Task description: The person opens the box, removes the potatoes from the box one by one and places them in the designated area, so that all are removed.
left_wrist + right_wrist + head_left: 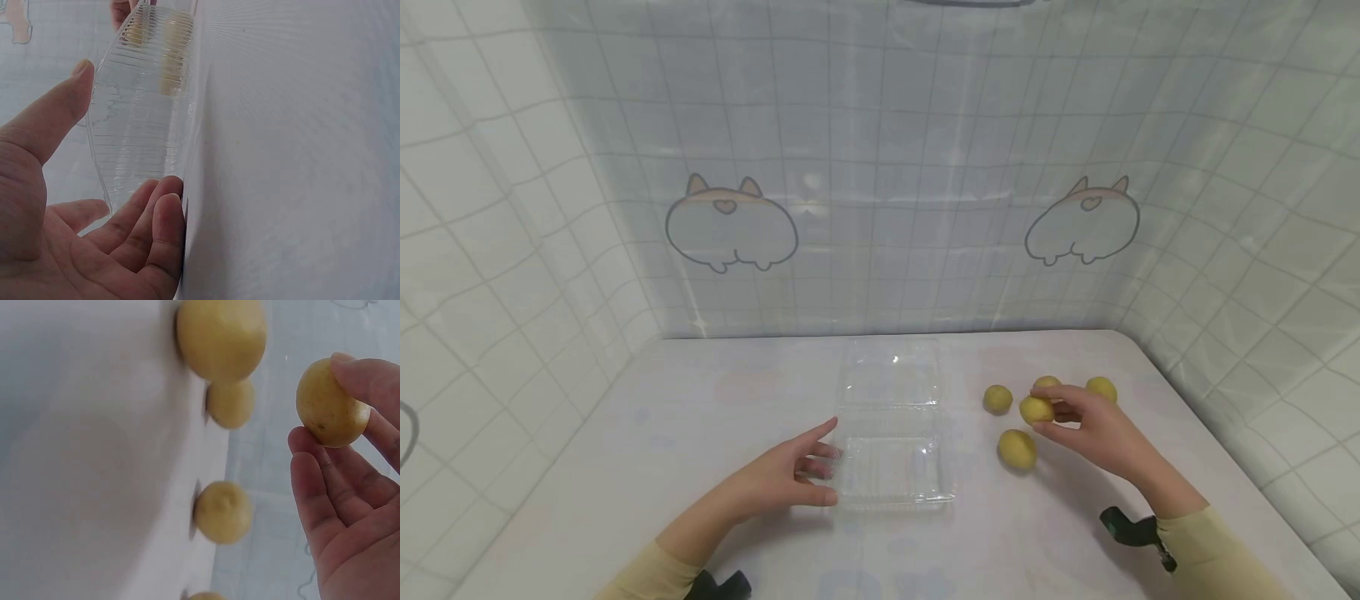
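A clear plastic clamshell box (887, 467) lies on the table with its lid (891, 375) folded back toward the wall. At its left side is my left hand (793, 475), thumb and fingers spread along the edge. In the left wrist view the thumb (72, 100) meets the rim and the other fingertips sit by the lower wall. My right hand (1097, 429) pinches a yellow lemon (331, 403) between thumb and fingers, lifted off the table. Around that hand rest more lemons: one nearer me (1017, 450), another to the left (997, 399), one behind (1047, 382) and one farther right (1102, 388).
The white table (715, 400) is bounded by hanging grid-patterned curtains (880, 208) at the back and both sides. Dark straps with small camera mounts (1131, 529) sit at the wrists, over beige sleeves (1210, 550).
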Demonstrator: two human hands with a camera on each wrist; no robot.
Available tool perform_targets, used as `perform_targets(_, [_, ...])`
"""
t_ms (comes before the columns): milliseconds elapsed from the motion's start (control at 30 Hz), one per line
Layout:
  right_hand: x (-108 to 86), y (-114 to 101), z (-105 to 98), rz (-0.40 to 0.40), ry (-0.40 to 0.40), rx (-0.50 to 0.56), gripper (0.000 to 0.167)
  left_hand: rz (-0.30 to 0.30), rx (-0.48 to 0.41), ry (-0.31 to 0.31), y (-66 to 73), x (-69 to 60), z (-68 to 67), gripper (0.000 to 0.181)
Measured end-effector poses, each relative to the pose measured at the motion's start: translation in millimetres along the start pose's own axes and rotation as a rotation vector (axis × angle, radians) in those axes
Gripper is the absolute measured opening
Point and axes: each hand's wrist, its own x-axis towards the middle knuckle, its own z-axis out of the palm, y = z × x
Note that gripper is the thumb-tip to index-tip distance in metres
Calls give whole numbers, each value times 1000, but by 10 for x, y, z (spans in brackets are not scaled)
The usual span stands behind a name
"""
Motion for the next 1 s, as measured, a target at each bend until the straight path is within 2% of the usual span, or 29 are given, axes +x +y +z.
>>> perform_targets(233, [-116,60,-70,62,31,-45,44,-2,-1,1,-4,0,1,101])
perform_targets(1000, [-330,312,-123,170,29,-93,47,-6,9,0,-10,10,4,101])
